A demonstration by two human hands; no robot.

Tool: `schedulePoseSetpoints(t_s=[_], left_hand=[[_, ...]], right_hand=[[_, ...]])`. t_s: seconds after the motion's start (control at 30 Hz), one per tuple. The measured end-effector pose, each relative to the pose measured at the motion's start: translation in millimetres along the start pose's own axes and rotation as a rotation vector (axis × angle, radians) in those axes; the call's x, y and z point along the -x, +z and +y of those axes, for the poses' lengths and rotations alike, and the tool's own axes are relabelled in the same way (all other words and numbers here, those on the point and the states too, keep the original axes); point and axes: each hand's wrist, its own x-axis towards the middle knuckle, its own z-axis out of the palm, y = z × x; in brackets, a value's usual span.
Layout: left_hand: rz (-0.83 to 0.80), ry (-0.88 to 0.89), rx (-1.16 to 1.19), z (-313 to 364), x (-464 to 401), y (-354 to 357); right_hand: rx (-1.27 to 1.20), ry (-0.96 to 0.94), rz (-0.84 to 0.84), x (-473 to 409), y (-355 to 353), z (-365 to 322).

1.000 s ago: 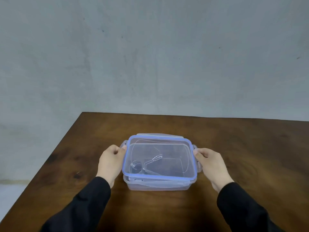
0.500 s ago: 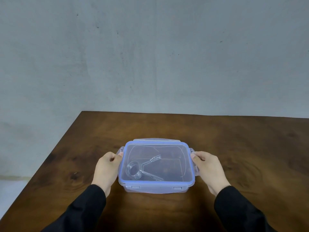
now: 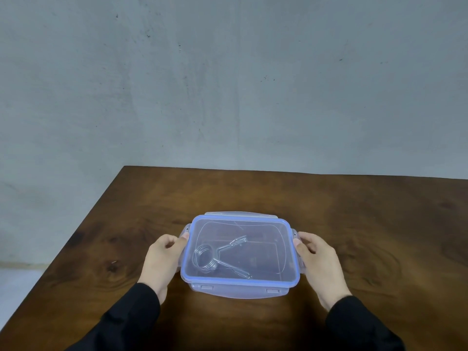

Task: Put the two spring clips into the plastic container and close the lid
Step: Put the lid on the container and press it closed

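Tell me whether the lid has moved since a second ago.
Yes. The lid has come down: earlier its near edge stood above the container front wall; now it sits flat on the rim, hands at both side latches.

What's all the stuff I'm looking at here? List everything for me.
Clear plastic container: one, translucent, on the table, between the hands.
Clear lid with blue rim: one, lying on top of the container.
Metal spring clips: silvery wire, inside the container; I cannot separate two through the lid.
Dark brown wooden table: one, under everything.
Grey wall: behind the table.
Black sleeves: two, at the bottom.
Left hand: at the container's left side.
Right hand: at the container's right side.
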Motion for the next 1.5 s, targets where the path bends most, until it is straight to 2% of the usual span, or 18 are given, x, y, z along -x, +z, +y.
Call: schedulePoseSetpoints(t_s=[0.13, 0.23, 0.33, 0.43, 0.53, 0.67, 1.03, 1.13, 1.23, 1.3, 1.4, 1.5], left_hand=[[0.059, 0.180, -0.162, -3.0, 5.2, 0.4], [-0.042, 0.276, -0.291, -10.4, 5.6, 1.0], [-0.163, 0.241, -0.352, -15.4, 7.9, 6.1], [-0.160, 0.178, -0.229, -16.0, 13.5, 10.5], [-0.162, 0.129, -0.047, -15.9, 19.4, 12.9], [-0.190, 0.076, 0.083, -16.1, 20.9, 13.4], [-0.225, 0.067, 0.115, -28.5, 13.9, 13.5], [-0.215, 0.090, 0.037, -25.9, 15.4, 13.2], [-0.120, 0.259, -0.252, -21.3, 14.5, 5.3], [-0.101, 0.550, -0.485, -17.7, 15.6, -3.8], [-0.264, 1.060, -0.855, -20.9, 9.7, -8.2], [-0.374, 1.180, -0.976, -26.2, 1.1, -5.5]], right_hand=[[0.134, -0.107, 0.091, 5.7, 2.9, 2.5], [0.239, -0.165, 0.068, 14.0, 3.9, 2.7], [0.297, -0.096, -0.053, 22.3, 8.1, 0.5], [0.251, -0.060, -0.112, 23.6, 15.1, 2.1], [0.162, -0.060, -0.107, 21.5, 17.0, 4.1], [0.123, -0.047, -0.113, 21.3, 15.9, 1.1], [0.097, 0.000, -0.136, 21.3, 15.3, -5.4], [0.162, 0.028, -0.130, 21.1, 15.4, -4.7], [0.376, -0.083, -0.049, 20.1, 9.5, -15.8], [0.490, -0.297, -0.054, 14.0, 7.0, -29.7], [0.716, -0.513, -0.291, -3.1, 15.1, -48.6], [0.880, -0.600, -0.450, -19.5, 28.5, -55.9]])
